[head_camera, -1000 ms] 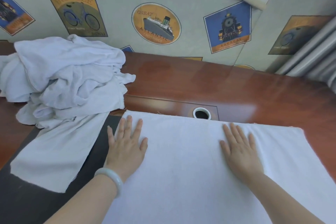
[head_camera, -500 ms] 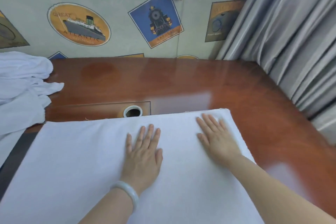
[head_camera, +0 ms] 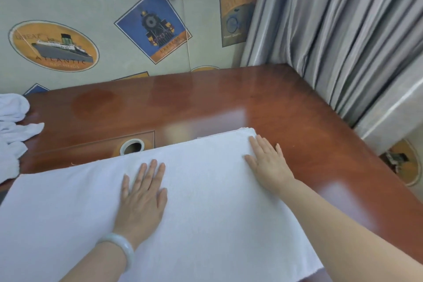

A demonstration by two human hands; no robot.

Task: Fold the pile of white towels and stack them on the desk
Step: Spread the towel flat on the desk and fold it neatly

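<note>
A person presses both palms onto a white towel [head_camera: 206, 201] spread across the near side of a glossy reddish-brown worktop [head_camera: 229, 103]. The left hand [head_camera: 142, 192], a pale bracelet [head_camera: 119, 247] on its wrist, lies flat near the towel's middle. The right hand [head_camera: 267, 162] lies flat at the towel's far right corner, its outer fingers reaching over the edge toward the bare wood. Neither hand has a grip on anything: fingers straight and spread wide, pressing the cloth.

The job looks to be at an early stage. This towel appears to be partway through its folds. Layered edges at the far right corner suggest it has been doubled at least once, and it is still too broad to count as finished. No neat stack of folded towels shows anywhere in the frame. The crumpled pile of towels [head_camera: 11, 135] waits at the left edge of the worktop, only partly in view, so how many remain cannot be told.

The towel is plain white with a fine terry texture, smooth and nearly free of wrinkles. Its far edge runs just in front of a round cable hole [head_camera: 132, 146], and its near right corner hangs off the front. Behind are travel-poster wallpaper [head_camera: 114, 18] and a grey curtain [head_camera: 343, 30].
</note>
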